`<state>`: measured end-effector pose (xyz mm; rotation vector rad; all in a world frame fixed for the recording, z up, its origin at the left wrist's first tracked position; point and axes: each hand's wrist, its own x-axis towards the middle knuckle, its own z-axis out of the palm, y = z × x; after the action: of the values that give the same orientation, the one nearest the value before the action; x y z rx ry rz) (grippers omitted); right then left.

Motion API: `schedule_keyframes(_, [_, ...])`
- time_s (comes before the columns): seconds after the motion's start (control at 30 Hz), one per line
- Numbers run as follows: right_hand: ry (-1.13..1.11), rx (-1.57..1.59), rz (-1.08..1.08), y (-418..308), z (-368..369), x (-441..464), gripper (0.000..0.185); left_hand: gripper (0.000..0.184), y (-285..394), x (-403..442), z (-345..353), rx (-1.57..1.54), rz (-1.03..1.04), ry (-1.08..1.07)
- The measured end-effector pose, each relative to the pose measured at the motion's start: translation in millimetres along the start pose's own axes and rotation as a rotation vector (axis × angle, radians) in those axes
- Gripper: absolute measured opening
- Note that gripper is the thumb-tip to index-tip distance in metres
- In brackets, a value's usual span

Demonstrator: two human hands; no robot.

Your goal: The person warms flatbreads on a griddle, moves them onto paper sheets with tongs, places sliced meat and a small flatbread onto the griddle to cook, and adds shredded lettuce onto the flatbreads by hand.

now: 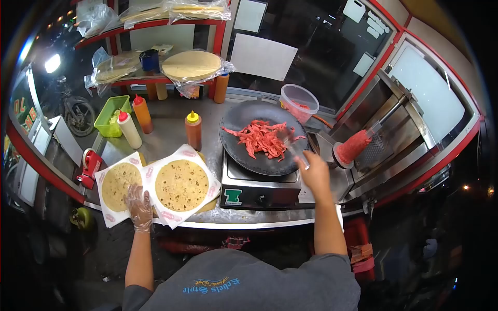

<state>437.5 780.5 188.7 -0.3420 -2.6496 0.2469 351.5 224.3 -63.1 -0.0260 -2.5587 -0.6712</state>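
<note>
Right hand (315,168) grips blurred utensil (297,154), perhaps tongs, angled into red meat strips (263,139), heaped inside wide black pan (234,147) on stove (280,193), bench's (171,122) front edge. Plastic-gloved left hand (139,205), open, touches brown-spotted round flatbread (116,186); white paper (115,220) keeps it off bench.

Dark shirt (259,277): blue lettering, upside down in view, reads "Rebels Style"; smaller orange script beside it, not legible. Stove (277,199) front: green label (233,196) with white "T"-like mark; tiny line under it, unreadable. Paper sheets (171,215) under the flatbreads: repeated pink oval prints, wording too small. Side panel (25,111), far left: large orange-red and green letters, partly cut off, wording unclear.
</note>
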Motion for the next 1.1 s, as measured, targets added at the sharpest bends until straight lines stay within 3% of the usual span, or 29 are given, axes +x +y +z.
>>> schedule_keyframes(0.03, [-0.026, 0.013, -0.099, -14, 1, -12, 0.044, 0.046, 2, -5, -1, -0.003, -0.009, -0.013])
schedule_keyframes(0.1, [-0.166, -0.030, -0.007, -19, -2, -8, 0.044, 0.045, 2, -7, -2, -0.025, -0.013, -0.011])
schedule_keyframes(0.2, [-0.166, 0.023, 0.175, 8, -9, 25, 0.042, 0.046, 3, -5, -3, -0.028, -0.004, -0.018])
schedule_keyframes(0.33, [-0.117, -0.063, -0.061, -11, -3, 3, 0.040, 0.046, 9, -4, -5, -0.035, -0.021, -0.015])
schedule_keyframes(0.43, [0.004, 0.091, -0.007, 2, -9, -12, 0.040, 0.046, 9, -2, -4, -0.027, -0.043, -0.012])
schedule_keyframes(0.53, [-0.053, 0.016, 0.087, 8, -8, -13, 0.041, 0.046, 4, -8, -1, -0.023, -0.003, 0.032])
schedule_keyframes(0.63, [0.068, 0.117, 0.034, 23, 3, -6, 0.043, 0.047, 4, -4, -3, 0.025, -0.030, -0.015])
schedule_keyframes(0.7, [0.109, 0.147, 0.121, 33, 7, 11, 0.043, 0.043, -3, -6, -4, 0.047, -0.010, 0.030])
schedule_keyframes(0.77, [-0.041, 0.054, 0.189, 40, 2, 15, 0.046, 0.042, -4, -7, 4, -0.040, 0.033, 0.064])
schedule_keyframes(1.0, [0.045, 0.333, 0.201, 63, -7, -25, 0.046, 0.054, -6, -2, 4, 0.046, -0.039, 0.012])
schedule_keyframes(1.07, [0.262, 0.633, 0.157, 72, 13, -45, 0.036, 0.058, -15, 14, 5, -0.156, -0.067, 0.072])
schedule_keyframes(1.1, [0.300, 0.689, 0.252, 66, 10, -57, 0.034, 0.059, -18, 27, 0, -0.256, -0.068, 0.109])
